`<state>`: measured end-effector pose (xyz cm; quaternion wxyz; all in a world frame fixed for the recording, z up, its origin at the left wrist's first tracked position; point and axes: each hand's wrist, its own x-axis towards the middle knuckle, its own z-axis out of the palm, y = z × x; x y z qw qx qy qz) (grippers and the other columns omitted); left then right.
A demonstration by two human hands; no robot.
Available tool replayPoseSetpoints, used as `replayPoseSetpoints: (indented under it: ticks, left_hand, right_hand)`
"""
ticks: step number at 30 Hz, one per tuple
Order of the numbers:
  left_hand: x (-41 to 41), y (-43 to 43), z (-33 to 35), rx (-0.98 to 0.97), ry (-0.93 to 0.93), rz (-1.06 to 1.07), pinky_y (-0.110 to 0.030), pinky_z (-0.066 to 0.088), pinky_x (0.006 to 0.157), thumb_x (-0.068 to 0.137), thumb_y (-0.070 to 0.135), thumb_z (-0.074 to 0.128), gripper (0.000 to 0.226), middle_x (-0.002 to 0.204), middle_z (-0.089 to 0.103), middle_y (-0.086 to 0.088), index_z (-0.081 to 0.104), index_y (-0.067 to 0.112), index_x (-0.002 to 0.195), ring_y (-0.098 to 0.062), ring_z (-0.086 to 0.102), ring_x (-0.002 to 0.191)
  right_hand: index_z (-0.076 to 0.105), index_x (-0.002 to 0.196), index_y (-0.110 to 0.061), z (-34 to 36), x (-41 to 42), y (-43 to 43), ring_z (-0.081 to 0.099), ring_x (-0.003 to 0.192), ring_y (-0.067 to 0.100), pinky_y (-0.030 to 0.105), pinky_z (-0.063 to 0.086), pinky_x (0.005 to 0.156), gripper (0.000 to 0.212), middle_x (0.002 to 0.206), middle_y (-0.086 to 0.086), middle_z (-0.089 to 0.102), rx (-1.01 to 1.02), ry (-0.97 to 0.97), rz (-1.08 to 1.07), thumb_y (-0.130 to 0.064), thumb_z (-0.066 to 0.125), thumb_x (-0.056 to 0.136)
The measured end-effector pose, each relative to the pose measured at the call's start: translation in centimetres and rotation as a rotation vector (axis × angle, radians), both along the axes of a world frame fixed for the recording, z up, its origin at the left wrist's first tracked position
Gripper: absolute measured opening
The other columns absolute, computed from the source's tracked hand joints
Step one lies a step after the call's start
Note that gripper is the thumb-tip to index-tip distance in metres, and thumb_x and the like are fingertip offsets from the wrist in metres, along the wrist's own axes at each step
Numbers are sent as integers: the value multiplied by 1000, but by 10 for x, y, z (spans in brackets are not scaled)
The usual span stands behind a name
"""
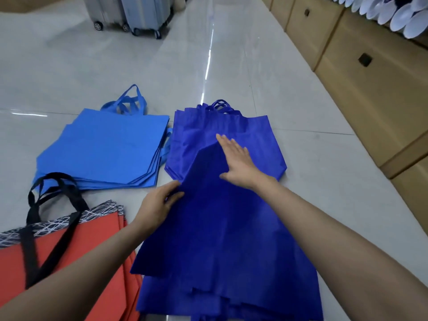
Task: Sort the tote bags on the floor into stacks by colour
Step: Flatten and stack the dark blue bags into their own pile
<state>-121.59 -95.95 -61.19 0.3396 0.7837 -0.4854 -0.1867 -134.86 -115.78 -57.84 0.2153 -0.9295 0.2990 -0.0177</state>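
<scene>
A dark blue tote bag (222,228) lies in front of me, its far end overlapping a stack of dark blue bags (261,140) on the floor. My left hand (159,202) pinches the near bag's left edge. My right hand (238,161) rests flat and open on the bag's far end, over the stack. A stack of light blue bags (104,149) lies to the left of the dark blue stack. Red bags (92,246) with black handles and a patterned top band lie at the lower left.
Cardboard boxes (370,72) line the right side, with white bowls (398,12) above them. Wheeled suitcases (139,12) stand at the far back. The floor (69,77) is glossy grey tile.
</scene>
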Motion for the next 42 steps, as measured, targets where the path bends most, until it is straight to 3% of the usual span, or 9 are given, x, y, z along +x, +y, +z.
replayPoseSetpoints:
  ticks: [4,9,13,17,21,25,30,35,42]
  left_hand:
    - [26,-11,19,-20,-28,165,-40,44,83,87,28,60,11,91,63,5,51,28,94,-26,60,91]
    - [56,-22,24,-46,-247,572,-46,29,103,80,32,68,66,132,48,-20,40,1,131,-39,43,122]
    - [63,-23,-2,-8,62,656,-43,31,106,80,31,68,70,134,44,-23,36,-3,132,-36,41,125]
    - [47,-24,-44,190,567,605,-37,46,80,81,39,64,58,118,57,-17,45,1,121,-28,58,98]
    - [18,-42,-78,296,727,510,-23,35,52,84,44,59,54,108,59,-13,49,4,118,-16,60,75]
    - [4,-65,-95,264,592,496,-33,49,79,81,41,64,56,123,54,-13,48,7,122,-26,58,102]
    - [12,-65,-101,367,222,665,-46,37,100,78,31,70,66,131,44,-27,42,0,129,-42,44,120]
    - [23,-45,-110,460,324,706,-42,41,88,82,20,66,54,124,53,-24,43,-3,125,-39,52,112]
    - [2,-24,-110,356,496,563,-30,42,60,79,-10,48,24,96,51,-18,49,14,74,-25,50,74]
  right_hand:
    - [53,114,-11,10,18,-32,52,97,18,36,44,88,39,109,3,56,423,-169,-96,-26,68,81]
    - [56,94,-6,16,12,-83,54,75,21,40,51,69,16,94,14,63,515,-689,-668,-21,60,87]
    - [44,72,-13,17,-24,-131,46,67,20,30,44,59,20,85,5,53,634,-1020,-1261,-1,53,85]
    - [34,74,-21,-12,-65,-130,33,87,19,5,41,56,27,104,3,35,875,-1125,-1409,-8,40,97]
    - [53,99,-19,-80,-66,-99,59,86,24,44,53,83,17,116,7,57,954,-1197,-1455,-4,50,93]
    - [50,78,-24,-108,-41,-77,60,98,31,47,53,80,25,116,10,59,1047,-1146,-1418,-4,50,95]
    - [49,123,-11,-125,-30,-94,62,106,34,39,59,56,28,127,10,57,1091,-974,-1401,-10,52,95]
    - [38,133,-16,-124,-51,-94,67,51,31,28,51,35,47,111,19,64,1165,-516,-1323,-44,42,96]
    - [43,132,-12,-139,-106,-58,41,124,34,44,38,100,58,139,13,43,202,225,-661,-49,49,87]
